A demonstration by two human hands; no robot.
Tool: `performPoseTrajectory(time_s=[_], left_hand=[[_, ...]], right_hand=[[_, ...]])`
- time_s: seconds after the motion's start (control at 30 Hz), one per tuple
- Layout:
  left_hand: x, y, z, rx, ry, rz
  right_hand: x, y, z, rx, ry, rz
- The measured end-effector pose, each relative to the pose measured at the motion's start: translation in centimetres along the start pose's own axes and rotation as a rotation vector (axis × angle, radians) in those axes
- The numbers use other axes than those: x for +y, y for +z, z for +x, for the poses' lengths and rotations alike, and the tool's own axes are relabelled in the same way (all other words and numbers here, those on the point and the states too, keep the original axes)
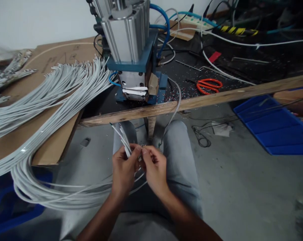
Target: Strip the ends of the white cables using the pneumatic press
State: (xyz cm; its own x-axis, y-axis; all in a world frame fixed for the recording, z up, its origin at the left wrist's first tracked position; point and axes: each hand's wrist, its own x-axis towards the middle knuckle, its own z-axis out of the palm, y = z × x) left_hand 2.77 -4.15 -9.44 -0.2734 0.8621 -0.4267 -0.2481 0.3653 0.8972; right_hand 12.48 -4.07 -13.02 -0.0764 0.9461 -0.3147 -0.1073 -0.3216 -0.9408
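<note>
My left hand (125,165) is closed around a few white cables (125,139), whose ends stick up past the fingers. Close against it, my right hand (155,165) pinches with thumb and fingers at what looks like a cable end; the fingertips hide most of it. Both hands are above my lap, just below the bench edge. From them a thick bundle of white cables (73,197) loops down to the left and up onto a cardboard sheet (58,150). A metal press with a blue base (133,60) stands on the bench ahead.
A wooden strip (191,104) edges the black bench. Orange-handled scissors (209,86), hex keys (250,60), a red scrap (214,57) and a power strip (196,21) lie on it. Blue bins (277,127) stand at right and lower left (6,214). Someone's arm (294,100) shows at right.
</note>
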Motion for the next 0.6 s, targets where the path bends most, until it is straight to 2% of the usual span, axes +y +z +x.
performPoseTrajectory(time_s=[0.07,0.17,0.4,0.6], left_hand=[[-0.6,0.7,-0.7,0.057,0.015,-0.080],[-0.7,0.6,-1.1,0.083,0.010,-0.115],[-0.9,0.1,-1.1,0.114,-0.005,-0.195],[-1.3,0.1,-1.2,0.131,0.068,-0.081]], right_hand=[[0.0,2.1,-0.8,0.114,0.006,0.056],[-0.6,3.6,-1.2,0.155,-0.039,0.046],[-0.3,3.7,-1.0,0.177,-0.067,-0.012],[0.3,3.9,-1.2,0.185,-0.082,-0.057]])
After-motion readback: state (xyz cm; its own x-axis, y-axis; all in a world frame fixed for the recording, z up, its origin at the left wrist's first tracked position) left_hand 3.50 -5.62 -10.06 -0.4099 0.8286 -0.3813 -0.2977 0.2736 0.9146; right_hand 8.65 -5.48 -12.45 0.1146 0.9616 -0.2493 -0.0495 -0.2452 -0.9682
